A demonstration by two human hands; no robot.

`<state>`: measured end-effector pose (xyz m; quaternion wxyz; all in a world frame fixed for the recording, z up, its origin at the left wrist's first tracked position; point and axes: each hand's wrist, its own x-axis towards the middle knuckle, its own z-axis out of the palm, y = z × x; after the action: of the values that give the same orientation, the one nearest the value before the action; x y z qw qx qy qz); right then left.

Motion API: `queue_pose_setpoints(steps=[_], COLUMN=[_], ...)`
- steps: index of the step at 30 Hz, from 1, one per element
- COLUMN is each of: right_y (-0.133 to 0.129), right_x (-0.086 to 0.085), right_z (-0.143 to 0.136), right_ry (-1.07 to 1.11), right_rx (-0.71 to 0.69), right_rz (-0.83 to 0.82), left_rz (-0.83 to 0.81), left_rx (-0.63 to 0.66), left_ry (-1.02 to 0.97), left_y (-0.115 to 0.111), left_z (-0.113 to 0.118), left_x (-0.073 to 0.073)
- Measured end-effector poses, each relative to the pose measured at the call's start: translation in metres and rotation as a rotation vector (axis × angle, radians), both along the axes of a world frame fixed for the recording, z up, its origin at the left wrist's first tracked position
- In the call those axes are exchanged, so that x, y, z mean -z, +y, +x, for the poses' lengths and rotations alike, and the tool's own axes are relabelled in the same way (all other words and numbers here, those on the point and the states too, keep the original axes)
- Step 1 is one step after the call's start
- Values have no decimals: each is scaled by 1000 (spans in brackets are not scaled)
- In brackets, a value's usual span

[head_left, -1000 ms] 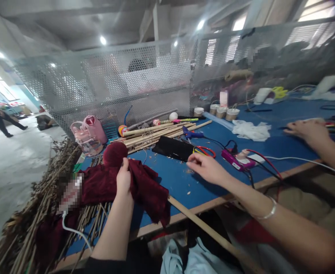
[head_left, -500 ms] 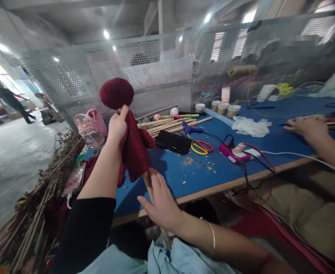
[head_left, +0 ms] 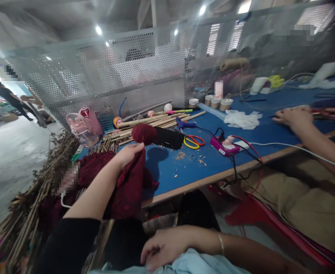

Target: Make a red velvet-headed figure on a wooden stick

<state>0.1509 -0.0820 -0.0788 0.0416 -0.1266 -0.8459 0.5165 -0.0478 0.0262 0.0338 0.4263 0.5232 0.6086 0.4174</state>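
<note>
In the head view, the maroon cloth figure [head_left: 131,180], left of the yellow-and-red-handled scissors [head_left: 192,147], is pinched near its neck by the left hand [head_left: 129,153]; whether anything is grasped by the curled right hand [head_left: 165,246] cannot be told. If it is swung rightward, pale chips [head_left: 181,155] beside the scissors could be picked up by its cloth.

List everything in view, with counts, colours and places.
table: one, blue, centre to right
mesh screen: one, grey, behind table
padded piece: one, dark red, near edge
scissors: one, yellow and red, centre
pouch: one, black, left of scissors
glue gun: one, blue, behind scissors
sticks: several, tan, behind pouch
power strip: one, purple, right of scissors
tubs: four, pale, near screen
crumpled plastic: one, white, right
container: one, pink, left
dried stems: many, brown, left
co-worker's hand: one, right
left hand: one, gripping padded piece
right hand: one, at lap
</note>
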Motion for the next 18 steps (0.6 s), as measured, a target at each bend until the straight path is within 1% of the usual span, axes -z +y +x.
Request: queue_pose_setpoints(steps=[2, 3, 4, 5, 7, 9, 11, 12, 13, 15, 16, 18], right_y=[10, 16, 25, 35, 64, 105, 154, 180, 205, 248, 265, 287], right_x=[-4, -10, -18, -27, -46, -61, -69, -70, -69, -64, -61, -53], right_z=[8, 13, 19, 24, 36, 44, 50, 52, 54, 57, 59, 61], right_ry=[-23, -20, -6, 15, 44, 30, -50, -141, -275, -407, -478, -589], right_rx=[-107, -111, -69, 10, 187, 391, 643, 789, 926, 1004, 1006, 967], right_rz=[-178, -260, -306, -300, -153, 75, 346, 521, 680, 732, 723, 675], left_rz=[-83, -114, -131, -141, -134, -106, -68, -50, -35, -13, -5, 17], left_rx=[24, 34, 33, 30, 14, -3, -17, -21, -24, -42, -65, -141], left_ry=[-33, -42, -45, -41, -5, 66, 159, 206, 250, 335, 374, 452], left_y=[-15, -20, -24, -26, -24, -17, -7, -3, 0, 1, -1, -13], left_z=[1, 0, -2, -5, -10, -15, -18, -19, -20, -22, -22, -20], left_x=[31, 43, 53, 60, 69, 72, 73, 73, 72, 69, 66, 58])
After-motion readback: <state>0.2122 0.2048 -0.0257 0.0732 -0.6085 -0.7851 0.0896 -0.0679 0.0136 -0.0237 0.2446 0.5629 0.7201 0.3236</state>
